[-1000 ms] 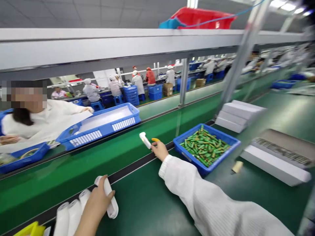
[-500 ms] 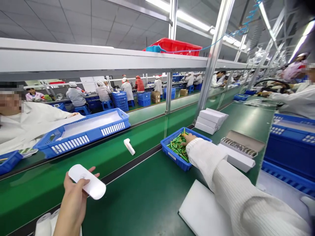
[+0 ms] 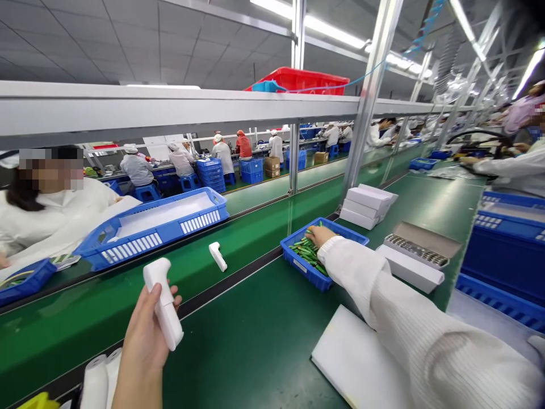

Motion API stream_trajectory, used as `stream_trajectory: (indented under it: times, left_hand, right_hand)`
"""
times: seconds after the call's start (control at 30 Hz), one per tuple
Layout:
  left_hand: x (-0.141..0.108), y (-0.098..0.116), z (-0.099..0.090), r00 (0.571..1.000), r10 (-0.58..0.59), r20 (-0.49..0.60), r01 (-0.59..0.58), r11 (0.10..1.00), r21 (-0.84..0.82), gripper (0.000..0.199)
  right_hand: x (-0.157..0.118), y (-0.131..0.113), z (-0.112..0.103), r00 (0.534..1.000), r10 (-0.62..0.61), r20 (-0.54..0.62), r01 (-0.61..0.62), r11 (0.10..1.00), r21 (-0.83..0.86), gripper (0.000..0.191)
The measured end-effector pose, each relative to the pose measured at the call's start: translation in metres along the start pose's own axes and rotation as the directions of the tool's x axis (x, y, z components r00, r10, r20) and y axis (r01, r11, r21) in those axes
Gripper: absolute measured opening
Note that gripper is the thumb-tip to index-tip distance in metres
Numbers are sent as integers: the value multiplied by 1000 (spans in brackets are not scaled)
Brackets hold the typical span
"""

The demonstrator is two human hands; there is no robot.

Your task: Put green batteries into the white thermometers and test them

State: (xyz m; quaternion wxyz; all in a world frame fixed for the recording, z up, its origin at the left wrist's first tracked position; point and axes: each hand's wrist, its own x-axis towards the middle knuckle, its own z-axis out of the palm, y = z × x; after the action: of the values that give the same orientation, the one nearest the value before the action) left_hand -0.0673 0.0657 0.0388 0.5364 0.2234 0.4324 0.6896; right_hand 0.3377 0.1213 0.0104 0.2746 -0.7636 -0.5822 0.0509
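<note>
My left hand [image 3: 147,329] is closed around a white handheld thermometer-shaped device [image 3: 164,304], held upright with its wider head at the top. My right hand [image 3: 321,234] reaches into a blue bin [image 3: 304,274] of green batteries [image 3: 309,250]. Its fingers curl down onto the batteries at the far side, and the fingertips are partly hidden. A second white device [image 3: 218,257] of the same shape lies on the green belt [image 3: 255,236], between my two hands and farther off.
More white devices [image 3: 96,380] stand at the lower left. A white slab [image 3: 353,358] lies under my right forearm. Right of the bin are an open carton of batteries [image 3: 417,250] and stacked white boxes [image 3: 364,207]. Across the belt, a co-worker [image 3: 55,204] sits behind a long blue tray [image 3: 170,234].
My left hand has turned the white device from its flat face to its side profile and moved it slightly right. My right hand has shifted a little left within the battery bin.
</note>
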Motion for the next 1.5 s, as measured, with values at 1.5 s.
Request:
stream_trajectory:
  times: [1.5]
  left_hand:
    - [-34, -12, 27, 950, 100, 295, -10, 956, -293, 28]
  right_hand:
    - [-126, -219, 23, 656, -681, 326, -105, 345, 933, 15]
